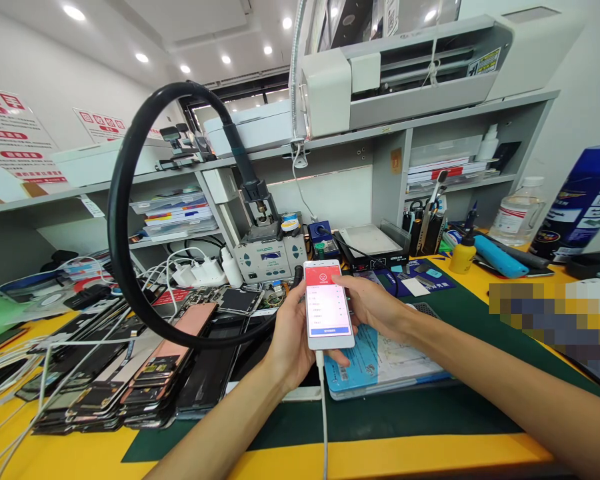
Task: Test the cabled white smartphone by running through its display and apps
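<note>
While the left hand [293, 327] grasps a white phone [330, 315] by its left edge, the right hand [367, 297] meets its right edge, with the thumb over the upper right of the screen. The left fingers are closed on the phone; most of the right fingers are hidden behind it, so I cannot tell whether they grip. Nor can I tell whether the thumb presses the glass.

The phone is held up near the middle, above the worktop [405, 453] and its green mat [380, 423]. As for progress, the phone is on, and a white cable [324, 413] is already joined to its near end. The screen shows a red band, a list and a blue bar. Its small text is unreadable, so how much of the list is done or left cannot be judged.

Just beyond the hands' near side, a blue and white packet [357, 373] lies on the right. Stacked phone parts [167, 373] lie to the left, and a grey control box [267, 263] stands on the far side.
</note>
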`<move>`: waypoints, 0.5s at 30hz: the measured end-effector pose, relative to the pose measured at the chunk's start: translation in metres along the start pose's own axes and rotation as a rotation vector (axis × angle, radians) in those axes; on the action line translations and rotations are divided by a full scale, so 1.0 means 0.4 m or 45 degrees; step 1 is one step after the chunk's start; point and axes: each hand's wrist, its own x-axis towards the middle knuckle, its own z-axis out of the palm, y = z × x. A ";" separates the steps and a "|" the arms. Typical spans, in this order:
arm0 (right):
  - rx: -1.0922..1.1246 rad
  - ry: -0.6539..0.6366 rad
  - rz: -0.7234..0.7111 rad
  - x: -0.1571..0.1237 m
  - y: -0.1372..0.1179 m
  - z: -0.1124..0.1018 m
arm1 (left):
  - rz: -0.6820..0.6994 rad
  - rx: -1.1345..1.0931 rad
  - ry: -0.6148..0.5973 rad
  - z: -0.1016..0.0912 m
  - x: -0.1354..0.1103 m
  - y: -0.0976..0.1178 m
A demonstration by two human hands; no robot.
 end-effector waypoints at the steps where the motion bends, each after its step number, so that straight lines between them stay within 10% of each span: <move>1: 0.001 -0.005 -0.009 0.000 0.000 -0.001 | -0.006 -0.008 0.007 -0.001 0.000 0.000; 15: -0.072 -0.276 -0.024 -0.011 -0.011 -0.027 | -0.035 -0.004 0.077 -0.009 0.002 0.002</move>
